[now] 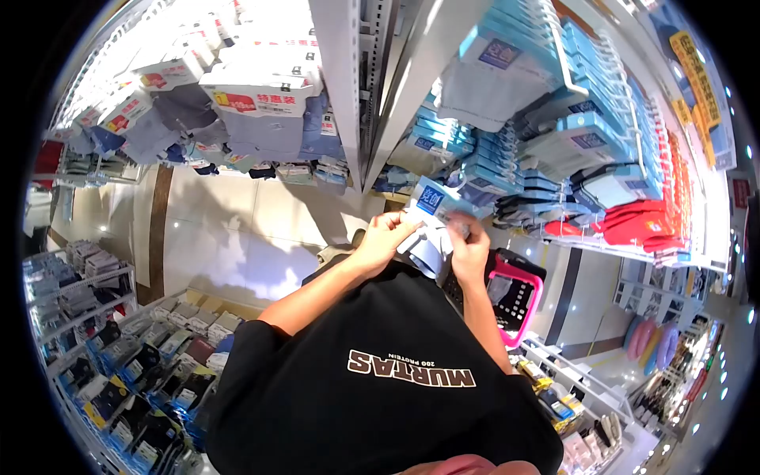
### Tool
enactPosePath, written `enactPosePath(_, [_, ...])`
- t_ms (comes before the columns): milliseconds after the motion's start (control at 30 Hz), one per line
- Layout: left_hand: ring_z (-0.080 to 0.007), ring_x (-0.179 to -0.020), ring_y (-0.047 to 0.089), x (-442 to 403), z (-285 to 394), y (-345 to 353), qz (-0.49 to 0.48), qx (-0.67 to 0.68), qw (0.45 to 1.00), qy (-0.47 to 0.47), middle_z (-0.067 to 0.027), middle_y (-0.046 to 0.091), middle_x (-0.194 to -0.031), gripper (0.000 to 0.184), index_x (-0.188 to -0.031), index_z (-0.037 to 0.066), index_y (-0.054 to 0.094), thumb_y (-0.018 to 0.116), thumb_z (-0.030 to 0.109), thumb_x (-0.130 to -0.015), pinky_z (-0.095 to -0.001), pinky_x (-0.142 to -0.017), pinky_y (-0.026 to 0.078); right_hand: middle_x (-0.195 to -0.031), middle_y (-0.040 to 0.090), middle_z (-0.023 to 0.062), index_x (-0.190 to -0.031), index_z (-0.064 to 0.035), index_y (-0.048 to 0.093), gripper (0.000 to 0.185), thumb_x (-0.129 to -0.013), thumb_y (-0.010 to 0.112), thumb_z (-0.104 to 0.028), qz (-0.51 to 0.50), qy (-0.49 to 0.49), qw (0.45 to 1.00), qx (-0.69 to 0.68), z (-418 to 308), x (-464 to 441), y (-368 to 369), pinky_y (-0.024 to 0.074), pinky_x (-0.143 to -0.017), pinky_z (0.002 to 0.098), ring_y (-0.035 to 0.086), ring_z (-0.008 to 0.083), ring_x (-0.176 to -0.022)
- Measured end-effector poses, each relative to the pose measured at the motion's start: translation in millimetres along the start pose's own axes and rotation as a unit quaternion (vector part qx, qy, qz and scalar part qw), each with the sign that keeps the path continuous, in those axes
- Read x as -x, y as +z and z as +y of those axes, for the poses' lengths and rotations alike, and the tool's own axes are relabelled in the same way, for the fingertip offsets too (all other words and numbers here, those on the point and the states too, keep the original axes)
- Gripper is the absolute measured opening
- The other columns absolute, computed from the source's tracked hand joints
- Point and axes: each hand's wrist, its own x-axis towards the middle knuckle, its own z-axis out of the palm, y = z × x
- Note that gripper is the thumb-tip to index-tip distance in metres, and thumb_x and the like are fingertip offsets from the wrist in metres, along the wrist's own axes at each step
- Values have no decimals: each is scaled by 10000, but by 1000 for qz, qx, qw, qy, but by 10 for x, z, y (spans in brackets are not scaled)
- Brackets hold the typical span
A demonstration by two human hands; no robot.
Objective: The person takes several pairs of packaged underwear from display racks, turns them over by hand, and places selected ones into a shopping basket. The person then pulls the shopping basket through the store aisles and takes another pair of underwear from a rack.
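Observation:
In front of my chest, a pack of folded pale grey-white cloth (428, 252) hangs under a blue header card (430, 199) with a darker blue label. I cannot make out the exact kind of garment. My left hand (384, 240) pinches the left side of the pack, thumb and fingers closed on it. On the other side, my right hand (469, 241) has its fingers curled round the pack's right edge, partly hiding it. Similar blue-carded packs (487, 170) hang on hooks just beyond my hands.
White-carded packs (257, 103) hang at the upper left. A white shelf post (348, 87) divides the racks. Red packs (641, 222) hang at the right. A black basket with a pink rim (538, 305) is by my right forearm. Bins of packaged goods (150, 372) stand lower left.

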Motion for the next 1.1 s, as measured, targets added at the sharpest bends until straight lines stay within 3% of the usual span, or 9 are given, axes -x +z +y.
enactPosePath(67, [-74,-856,589,-2,10,-35,54,29,998,11,-18,677,-961,262,-1032,0,671,638,253,-973,-248,-776,472,-975,695,75,-1073,-4,678,286,-870,739,-197,-91,69,993,-29,-119,82,30,493,-758,298,624,148,-869])
enactPosePath(167, [-46,-706,486,7,173,12,163,47,984,58,35,585,-775,272,-847,20,661,620,259,-971,-245,-632,393,-1089,612,44,-1167,-15,631,486,-801,830,-264,-216,4,976,-4,-185,103,165,471,-808,269,571,126,-930])
enactPosePath(200, [-44,-689,433,10,190,-9,173,33,983,54,52,546,-752,323,-836,24,652,586,301,-989,-247,-610,342,-1067,651,88,-1159,-55,646,561,-710,880,-296,-194,10,980,40,-220,128,235,485,-779,328,607,187,-882])
enactPosePath(233, [-86,-899,589,-34,105,-118,162,57,984,55,-22,669,-992,290,-1073,7,674,598,274,-989,-259,-808,465,-1100,637,89,-1159,-67,646,553,-706,876,-285,-182,-24,980,77,-184,143,294,488,-781,340,604,192,-914])
enactPosePath(400, [-97,-786,606,-77,29,-248,140,77,987,-10,-35,672,-918,328,-1020,-12,671,599,307,-987,-250,-699,478,-881,609,-35,-1071,-6,641,139,-940,638,-51,-156,59,984,-68,-119,69,339,419,-659,207,525,39,-753])
enactPosePath(633, [-78,-755,580,7,197,-17,114,71,991,8,-13,670,-847,284,-952,-20,691,592,245,-964,-245,-703,454,-918,623,4,-999,-22,629,112,-958,628,-125,3,177,935,-306,-24,33,244,416,-785,228,540,68,-867])
enactPosePath(867, [-109,-805,590,-14,-14,-283,150,-125,981,-13,-49,657,-897,366,-1099,-16,662,601,312,-949,-261,-704,470,-873,661,40,-985,1,656,231,-956,646,-228,-21,109,984,-142,111,153,219,442,-760,276,572,128,-819])
enactPosePath(967, [-121,-830,571,33,70,-164,221,5,974,-37,-69,636,-976,472,-1207,-3,602,610,392,-949,-275,-699,468,-874,690,83,-971,10,682,264,-950,652,-252,-62,-66,993,80,-156,105,165,461,-757,308,601,183,-799])
enactPosePath(1100, [-149,-894,583,-26,32,-284,86,-58,994,31,-74,632,-1037,560,-1281,-17,541,620,428,-952,-278,-806,479,-949,690,88,-1035,-3,710,243,-956,650,-224,-56,-83,993,60,-303,53,188,436,-794,284,569,160,-853])
